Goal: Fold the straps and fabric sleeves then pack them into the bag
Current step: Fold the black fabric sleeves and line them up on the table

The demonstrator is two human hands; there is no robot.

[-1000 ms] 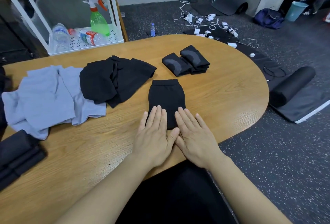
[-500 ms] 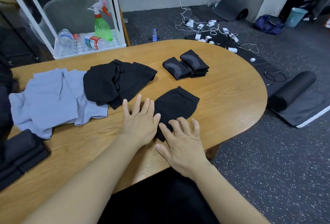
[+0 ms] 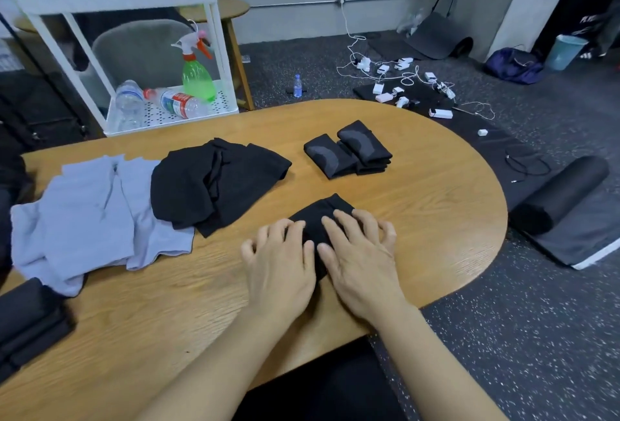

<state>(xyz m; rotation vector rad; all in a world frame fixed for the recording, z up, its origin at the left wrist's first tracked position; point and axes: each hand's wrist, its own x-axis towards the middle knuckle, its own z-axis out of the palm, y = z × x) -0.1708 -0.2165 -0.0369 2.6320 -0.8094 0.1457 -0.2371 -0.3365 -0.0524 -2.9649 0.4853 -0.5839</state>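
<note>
Near the desk's front edge lies the black sleeve (image 3: 320, 219) I am folding, mostly covered by my hands. My left hand (image 3: 280, 263) and right hand (image 3: 360, 254) sit side by side on it, fingers curled and digging into the cloth, gathering it, I judge, to turn the next fold. Farther back sit two folded sleeves (image 3: 349, 152), set aside as finished. Left of them lie a loose black pile (image 3: 214, 182) and lilac fabric (image 3: 90, 212), likely waiting. I cannot tell which dark item is the bag.
</note>
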